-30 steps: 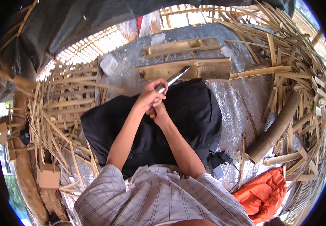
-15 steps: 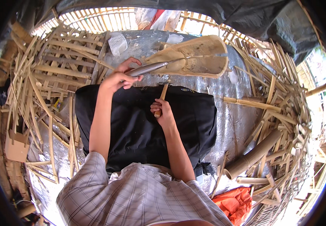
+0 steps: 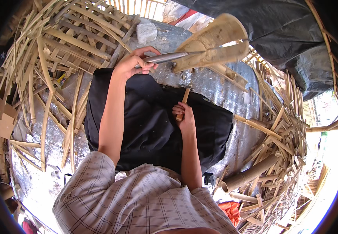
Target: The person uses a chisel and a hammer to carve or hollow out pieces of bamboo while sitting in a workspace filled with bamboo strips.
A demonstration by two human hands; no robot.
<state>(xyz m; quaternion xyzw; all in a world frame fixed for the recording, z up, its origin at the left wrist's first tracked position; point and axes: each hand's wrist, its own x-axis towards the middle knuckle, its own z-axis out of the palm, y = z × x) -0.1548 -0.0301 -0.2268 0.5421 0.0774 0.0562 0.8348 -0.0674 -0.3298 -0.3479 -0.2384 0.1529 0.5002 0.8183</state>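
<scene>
My left hand [image 3: 137, 64] is closed around a grey metal tool [image 3: 167, 57] that tapers to a thin point. Its tip meets a wide, flared piece of split bamboo [image 3: 206, 43], pale and hollow, with a long gap towards its broad end. That piece is tilted up and smeared by motion; whether the tip is stuck in it I cannot tell. Lower down, my right hand [image 3: 184, 113] grips the wooden handle of a small hammer [image 3: 186, 93], its dark metal head pointing away from me. Black cloth [image 3: 137, 113] covers my lap beneath both hands.
Behind the flared piece lies another bamboo length [image 3: 231, 76] on the silvery sheet [image 3: 239, 136]. A whitish block [image 3: 146, 32] sits at the far side. Bamboo strips [image 3: 79, 39] pile up left and right, with a thick bamboo tube [image 3: 251, 173] and orange cloth [image 3: 230, 210] at right.
The flared bamboo has risen and tilted, moving away and to the right with the metal tool. Another bamboo length shows more behind it. My view has turned; both grips stay the same.
</scene>
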